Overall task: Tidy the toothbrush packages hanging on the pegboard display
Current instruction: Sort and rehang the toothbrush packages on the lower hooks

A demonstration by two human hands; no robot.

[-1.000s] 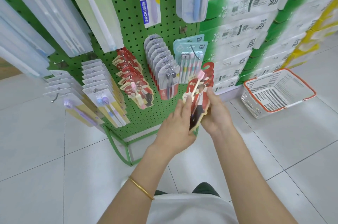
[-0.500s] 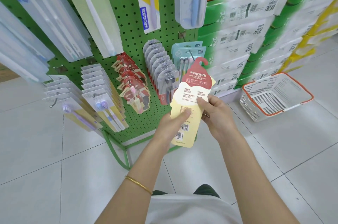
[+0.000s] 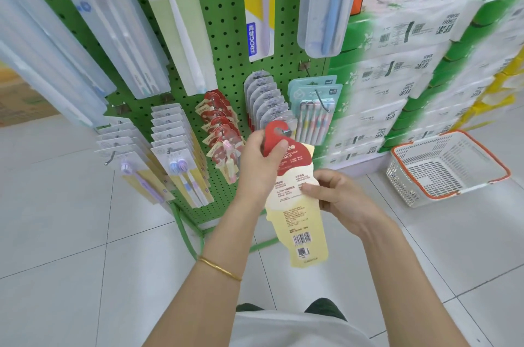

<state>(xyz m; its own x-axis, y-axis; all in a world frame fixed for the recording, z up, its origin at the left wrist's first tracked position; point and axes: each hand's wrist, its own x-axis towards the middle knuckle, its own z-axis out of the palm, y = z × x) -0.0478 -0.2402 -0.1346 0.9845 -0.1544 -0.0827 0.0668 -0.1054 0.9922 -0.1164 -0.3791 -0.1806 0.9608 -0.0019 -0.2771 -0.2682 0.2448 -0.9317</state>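
We log a white mesh shopping basket (image 3: 408, 185) with an orange rim, on the floor at right. Behind it stands a tall stack of green-and-white wrapped packs (image 3: 411, 74), print blurred. Yellow packs (image 3: 493, 100) are stacked further right. The floor is pale tiles (image 3: 71, 233). A brown cardboard box (image 3: 19, 97) sits at far left.

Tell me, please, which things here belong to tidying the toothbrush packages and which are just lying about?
Job: red-and-cream card toothbrush package, gripped by left hand and right hand; matching red packages on their peg; green perforated metal pegboard.
Lying about: white plastic basket with orange rim; stacked green-and-white wrapped packs.
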